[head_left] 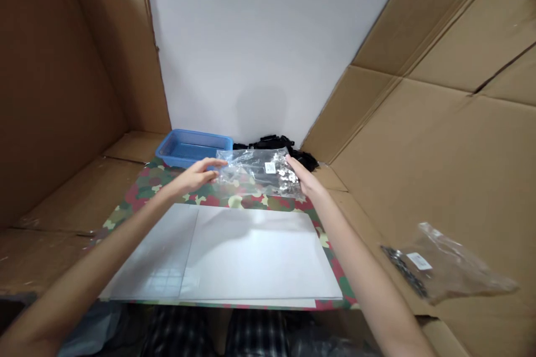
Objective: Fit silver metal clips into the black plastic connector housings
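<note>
A clear plastic bag (255, 174) with a small white label (270, 168) is stretched sideways between my hands, above the far part of the camouflage cloth. Shiny silver metal pieces (287, 173) are bunched at its right end; their exact kind is too small to make out. My right hand (305, 177) grips that end, thumb on top and the other fingers mostly hidden. At the left end, my left hand (201, 174) holds the plastic loosely between thumb and fingertips. Below them a white board (255, 254) lies flat, with a clear sheet over its left part.
A blue plastic tray (195, 160) stands at the back left by the wall. Black items (272, 142) are heaped behind the bag. Another clear bag (454, 273) with dark pieces lies on cardboard at right. Cardboard walls (452, 139) flank the camouflage cloth (138, 187).
</note>
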`<state>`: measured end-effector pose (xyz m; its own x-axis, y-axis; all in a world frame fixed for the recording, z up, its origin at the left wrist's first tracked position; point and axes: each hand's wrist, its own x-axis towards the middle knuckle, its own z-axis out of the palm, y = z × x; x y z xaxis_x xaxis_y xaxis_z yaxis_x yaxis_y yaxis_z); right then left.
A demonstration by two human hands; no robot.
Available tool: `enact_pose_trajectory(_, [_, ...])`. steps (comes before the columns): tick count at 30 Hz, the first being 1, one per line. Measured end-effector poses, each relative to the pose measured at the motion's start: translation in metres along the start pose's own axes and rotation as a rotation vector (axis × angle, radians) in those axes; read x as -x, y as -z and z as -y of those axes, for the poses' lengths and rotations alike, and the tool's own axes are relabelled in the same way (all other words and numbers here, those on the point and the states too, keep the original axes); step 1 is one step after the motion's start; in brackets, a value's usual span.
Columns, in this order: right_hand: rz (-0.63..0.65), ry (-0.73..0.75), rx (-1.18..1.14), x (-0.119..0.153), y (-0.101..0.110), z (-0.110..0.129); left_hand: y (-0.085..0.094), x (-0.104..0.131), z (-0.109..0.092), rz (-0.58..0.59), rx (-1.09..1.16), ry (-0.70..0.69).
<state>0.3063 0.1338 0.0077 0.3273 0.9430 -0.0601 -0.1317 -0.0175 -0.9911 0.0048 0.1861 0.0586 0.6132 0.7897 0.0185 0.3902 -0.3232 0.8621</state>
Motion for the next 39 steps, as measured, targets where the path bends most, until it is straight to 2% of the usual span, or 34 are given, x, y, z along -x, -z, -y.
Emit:
enact_pose_trajectory(3, [0.022, 0.059, 0.156, 0.001, 0.002, 0.006, -0.025, 0.002, 0.027, -0.027, 0.038, -0.009])
enact_pose_trajectory(5, [0.038, 0.114, 0.255, 0.002, 0.001, 0.005, -0.036, 0.001, 0.04, -0.03, 0.038, -0.009])
enact_pose_trajectory(11, [0.039, 0.237, 0.48, 0.004, -0.007, -0.001, -0.044, -0.004, 0.064, -0.036, 0.033, -0.053])
enact_pose_trajectory(23, [-0.05, 0.266, 0.764, -0.007, -0.017, 0.016, -0.057, -0.017, 0.071, 0.02, -0.008, -0.098])
enact_pose_trajectory(28, [-0.053, 0.277, 0.782, -0.009, -0.019, 0.017, -0.058, -0.02, 0.076, 0.031, -0.008, -0.124])
enact_pose_trajectory(39, [-0.034, 0.172, 0.726, -0.011, -0.032, 0.016, -0.055, -0.02, 0.088, 0.027, 0.034, -0.125])
